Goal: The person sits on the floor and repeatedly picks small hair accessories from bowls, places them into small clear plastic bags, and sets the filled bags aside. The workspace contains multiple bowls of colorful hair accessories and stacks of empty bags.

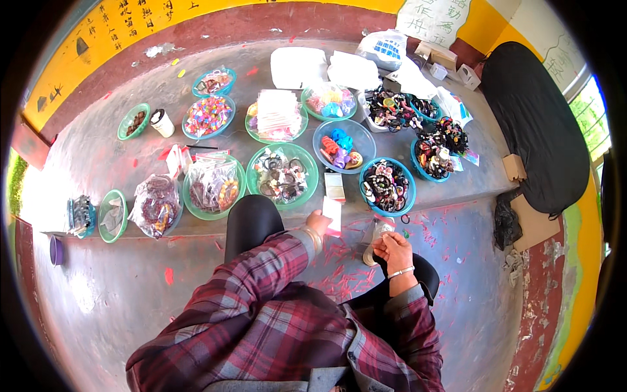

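My left hand is closed on a white card with a pinkish-red lower edge, held upright above my lap. My right hand has its fingers pinched together; whatever lies between them is too small to make out. Just behind that hand, partly hidden by it, stands a clear container. Closest beyond the white card is a small stack of cards on the ledge. A blue basin of dark and coloured hair ties sits beyond my right hand, and a green basin of hair ties beyond my left.
More basins hold bright hair ties, packets and beads, among them a clear bowl and a blue bowl. A white cup stands at the left. White bags lie at the back, a black oval case at the right. Red scraps litter the floor.
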The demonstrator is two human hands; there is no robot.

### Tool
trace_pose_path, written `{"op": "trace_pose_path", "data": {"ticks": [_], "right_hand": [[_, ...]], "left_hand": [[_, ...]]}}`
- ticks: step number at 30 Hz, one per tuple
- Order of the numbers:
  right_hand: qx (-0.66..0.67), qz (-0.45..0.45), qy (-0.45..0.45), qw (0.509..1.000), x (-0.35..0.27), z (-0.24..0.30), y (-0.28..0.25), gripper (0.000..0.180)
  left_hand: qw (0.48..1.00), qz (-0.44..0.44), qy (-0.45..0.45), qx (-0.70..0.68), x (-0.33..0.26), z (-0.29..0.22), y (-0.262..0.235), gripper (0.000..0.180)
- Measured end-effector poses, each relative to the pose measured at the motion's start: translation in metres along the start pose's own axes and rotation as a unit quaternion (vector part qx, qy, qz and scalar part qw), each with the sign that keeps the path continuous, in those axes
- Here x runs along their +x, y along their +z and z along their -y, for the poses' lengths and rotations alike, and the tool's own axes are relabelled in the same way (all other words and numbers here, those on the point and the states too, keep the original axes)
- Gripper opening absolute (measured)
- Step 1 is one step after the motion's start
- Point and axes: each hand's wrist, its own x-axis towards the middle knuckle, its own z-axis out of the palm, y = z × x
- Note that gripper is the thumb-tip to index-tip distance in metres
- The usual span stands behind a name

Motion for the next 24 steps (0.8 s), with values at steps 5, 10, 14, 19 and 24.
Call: {"op": "trace_pose_path", "data": {"ticks": [5, 10, 14, 19, 24], "right_hand": [[0.019, -0.006, 0.033, 0.999, 0.007, -0.015, -0.011, 0.009], [0.036, 0.013, 0.032, 0.999, 0.0, -0.009, -0.002, 0.01], [0.057, 0.047, 0.032, 0.997, -0.002, -0.006, 0.007, 0.011], [0.062, 0.031, 0.027, 0.997, -0.003, -0.009, 0.003, 0.01], [0.053, 0.061, 0.026, 0.996, -0.008, -0.013, 0.018, 0.011]], "left_hand": [[0.995, -0.047, 0.028, -0.089, 0.034, -0.032, 0.029, 0.039], [0.866, -0.222, 0.24, 0.378, 0.058, -0.01, -0.002, 0.049], [0.969, -0.067, 0.078, 0.226, 0.066, 0.029, -0.017, 0.033], [0.969, 0.229, -0.088, 0.014, -0.08, -0.103, 0.061, 0.037], [0.951, 0.256, 0.073, 0.159, -0.119, -0.107, 0.044, 0.032]]}}
